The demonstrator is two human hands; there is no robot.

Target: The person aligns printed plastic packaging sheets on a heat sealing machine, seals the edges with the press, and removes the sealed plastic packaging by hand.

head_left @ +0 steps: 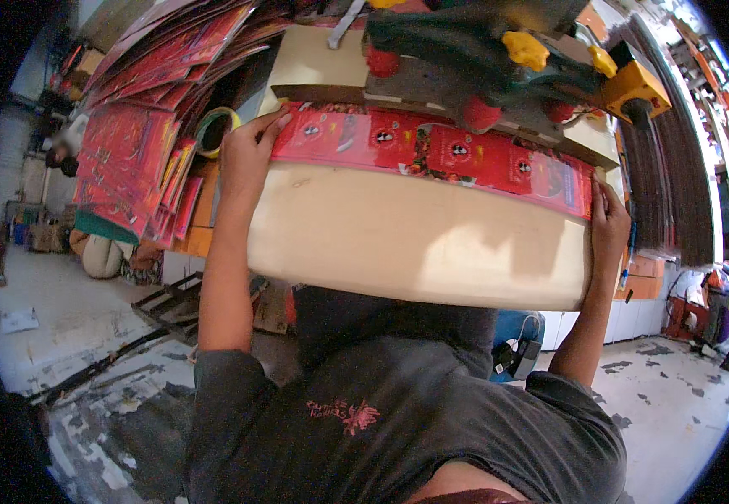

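Note:
A long red printed sheet (486, 160), glossy with repeated pictures, lies crosswise on a cream work table (398, 218). Its far edge meets the bed of a dark machine (474, 50). At the sheet's left end, my left hand (249, 149) grips the corner with thumb and fingers. My right hand (610, 223) pinches the opposite end by the table's right edge. Both forearms reach along the table's sides, and the sheet spans between the hands.
A pile of red printed sheets (125, 164) stands at the left, with a tape roll (216, 133) beside it. A tall stack of thin dark-edged sheets (658, 168) is at the right. The machine carries a yellow knob (524, 50) and a red knob (480, 112).

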